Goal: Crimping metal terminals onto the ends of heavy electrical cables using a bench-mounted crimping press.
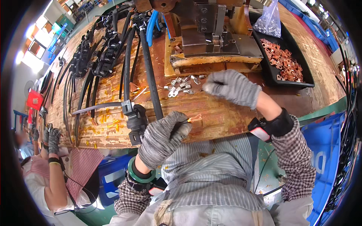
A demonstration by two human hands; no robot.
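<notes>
At the near edge of the worn wooden surface (226, 128), the left hand (164, 139), in a ribbed grey knit glove, pinches a tuft of bare copper strands (195, 119) between thumb and curled fingers. The strands are fine, bright and slightly splayed; their long axis runs roughly left to right, the free tips pointing right and a little toward the far side. What lies behind them is hidden in the glove.

Farther off and to the right, the right hand (232, 88), gloved alike, reaches left with its fingers drawn together low over the wood; whether they pinch anything cannot be told. Just left of their tips lies a loose scatter of silvery metal lugs (175, 90), short tubes with flattened ends, pointing various ways.

Beyond these stands a heavy steel press (209, 41) with a dark, blocky bed and scuffed yellowish base. Right of it, a black plastic tray (307, 84) carries a heap of coppery lugs (283, 62) and a crinkled clear bag (268, 20).

Left of the left hand sits a moulded black connector (135, 122), near thick, matte black cables (151, 79) running from far to near. More cable bundles (103, 62) lie farther left.
</notes>
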